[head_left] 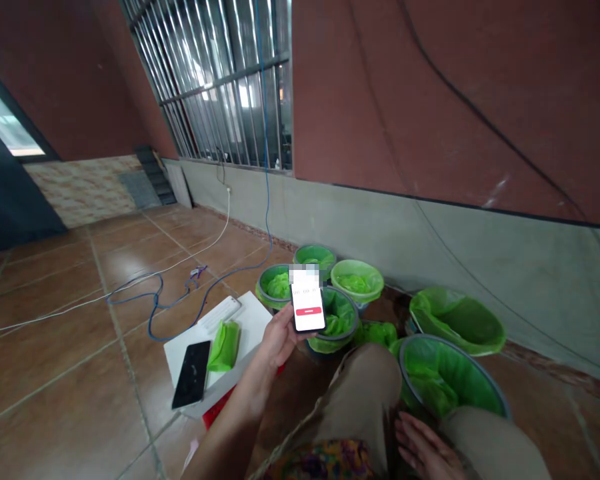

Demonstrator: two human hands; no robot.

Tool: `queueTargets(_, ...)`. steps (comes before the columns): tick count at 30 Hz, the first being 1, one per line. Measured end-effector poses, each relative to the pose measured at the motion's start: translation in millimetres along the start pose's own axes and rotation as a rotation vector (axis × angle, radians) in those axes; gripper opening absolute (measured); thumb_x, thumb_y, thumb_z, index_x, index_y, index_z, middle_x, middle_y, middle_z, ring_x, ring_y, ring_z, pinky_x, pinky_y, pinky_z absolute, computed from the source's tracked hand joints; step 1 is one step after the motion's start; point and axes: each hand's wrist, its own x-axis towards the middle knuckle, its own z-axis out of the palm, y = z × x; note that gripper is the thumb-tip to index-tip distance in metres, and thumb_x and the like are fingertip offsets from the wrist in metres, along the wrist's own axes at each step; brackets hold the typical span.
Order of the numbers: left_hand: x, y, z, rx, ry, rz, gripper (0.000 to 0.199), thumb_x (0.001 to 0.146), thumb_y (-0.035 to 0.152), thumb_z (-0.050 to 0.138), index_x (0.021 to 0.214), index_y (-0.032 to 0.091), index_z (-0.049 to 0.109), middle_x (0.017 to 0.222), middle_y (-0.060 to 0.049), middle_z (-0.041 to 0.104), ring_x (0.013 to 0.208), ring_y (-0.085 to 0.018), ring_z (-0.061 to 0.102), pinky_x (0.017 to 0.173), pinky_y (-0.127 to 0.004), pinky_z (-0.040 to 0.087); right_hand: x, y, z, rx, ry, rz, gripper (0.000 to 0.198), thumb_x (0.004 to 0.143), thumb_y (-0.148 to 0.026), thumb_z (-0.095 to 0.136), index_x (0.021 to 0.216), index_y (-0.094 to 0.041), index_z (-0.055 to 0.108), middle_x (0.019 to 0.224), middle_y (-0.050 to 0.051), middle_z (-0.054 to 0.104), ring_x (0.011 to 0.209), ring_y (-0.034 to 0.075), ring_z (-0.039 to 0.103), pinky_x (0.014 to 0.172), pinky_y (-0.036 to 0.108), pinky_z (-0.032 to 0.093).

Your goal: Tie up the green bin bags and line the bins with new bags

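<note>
The left hand (279,335) had its fingers closed around a lit phone (309,319), which stood nearly upright in the middle of the scene, before several green-lined buckets (365,295). The right hand (425,445) lay at the near right, between the legs, with loosely opened fingers; whether it held something, I could not tell. To the left of the phone, a white box (253,320) carried a black device (193,373) and a green bundle (224,347).
</note>
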Motion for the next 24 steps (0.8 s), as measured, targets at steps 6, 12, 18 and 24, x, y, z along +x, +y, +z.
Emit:
queueTargets(6, -12, -7, 11, 0.029, -0.019, -0.065, 0.036, 0.088, 0.035, 0.063, 0.119, 0.016, 0.062, 0.107, -0.012, 0.073, 0.088, -0.025, 0.070, 0.072, -0.038, 0.060, -11, -12, 19, -0.004, 0.076, -0.093, 0.055, 0.047, -0.053, 0.088, 0.088, -0.019, 0.075, 0.091, 0.007, 0.076, 0.079, 0.019, 0.068, 0.067, 0.027, 0.054)
queueTargets(12, -30, -45, 29, 0.089, -0.128, -0.295, 0.036, 0.085, 0.040, 0.064, 0.114, 0.018, 0.064, 0.109, -0.011, 0.071, 0.089, -0.026, 0.069, 0.069, -0.039, 0.060, -20, -40, 44, 0.078, 0.085, -0.197, 0.049, 0.058, -0.055, 0.083, 0.091, -0.019, 0.074, 0.091, 0.006, 0.075, 0.080, 0.017, 0.065, 0.068, 0.026, 0.051)
queueTargets(18, -42, -89, 46, 0.142, -0.220, -0.504, 0.034, 0.082, 0.040, 0.068, 0.111, 0.022, 0.066, 0.110, -0.008, 0.072, 0.092, -0.026, 0.068, 0.069, -0.038, 0.060, -23, -59, 61, 0.182, -0.020, -0.156, 0.031, 0.072, -0.049, 0.075, 0.089, -0.024, 0.074, 0.093, 0.003, 0.076, 0.084, 0.019, 0.067, 0.071, 0.030, 0.051)
queueTargets(24, -43, -103, 55, 0.211, -0.287, -0.563, 0.037, 0.083, 0.043, 0.065, 0.114, 0.023, 0.066, 0.108, -0.008, 0.073, 0.087, -0.025, 0.068, 0.066, -0.035, 0.058, -22, -60, 63, 0.281, -0.086, -0.126, 0.024, 0.077, -0.040, 0.070, 0.091, -0.020, 0.074, 0.093, 0.003, 0.077, 0.086, 0.020, 0.068, 0.081, 0.032, 0.051)
